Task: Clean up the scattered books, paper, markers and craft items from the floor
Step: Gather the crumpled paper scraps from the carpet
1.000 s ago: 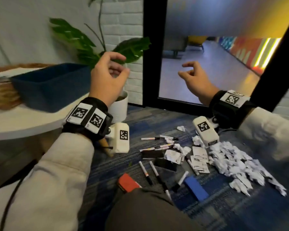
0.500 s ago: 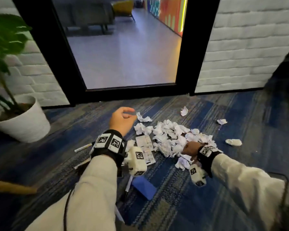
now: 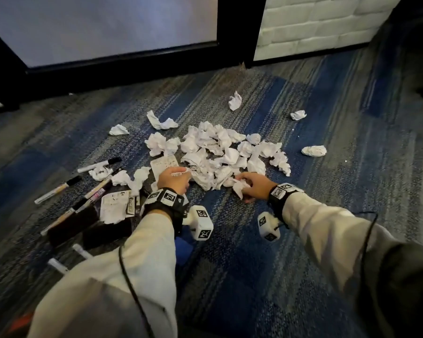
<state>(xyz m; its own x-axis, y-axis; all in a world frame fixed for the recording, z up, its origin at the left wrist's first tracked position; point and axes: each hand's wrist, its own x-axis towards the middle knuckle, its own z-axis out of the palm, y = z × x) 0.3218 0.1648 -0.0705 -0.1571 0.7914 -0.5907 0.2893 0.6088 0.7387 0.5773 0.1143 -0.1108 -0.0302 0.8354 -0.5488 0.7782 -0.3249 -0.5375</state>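
**Supervisor:** Report the target's position relative to the hands.

**Operator:** I read the paper pile (image 3: 220, 152) on the carpet (image 3: 327, 240), directly ahead of both hands, beyond the fingertips. Its long axis runs left to right across my view, roughly parallel to the line between the two wrists. Both hands sit at its near edge.

**Supervisor:** Hand state?

**Operator:** Right hand (image 3: 254, 187): fingers are curled round a crumpled wad (image 3: 238, 187) at the near-right corner of the pile. Left hand (image 3: 172, 179): fingers are bent downward at the near-left corner, touching paper. I cannot tell whether they grip a piece or only rest on it.

**Supervisor:** Which hand is nearer?

**Operator:** Neither has a clear advantage on the pile, which lies between them and forward. The markers (image 3: 59, 190) lie to the left, beside the left forearm, with shafts angled from near-left to far-right. I assign those to the left hand. The stray balls (image 3: 314, 150) lie well apart at the far right, so the right hand is nearer to them.

**Supervisor:** Recommended move?

**Operator:** In my judgement, a two-handed scoop. The hands bracket the pile's ends along its long axis, then draw inward. The risk is loose wads spilling off the far edge.
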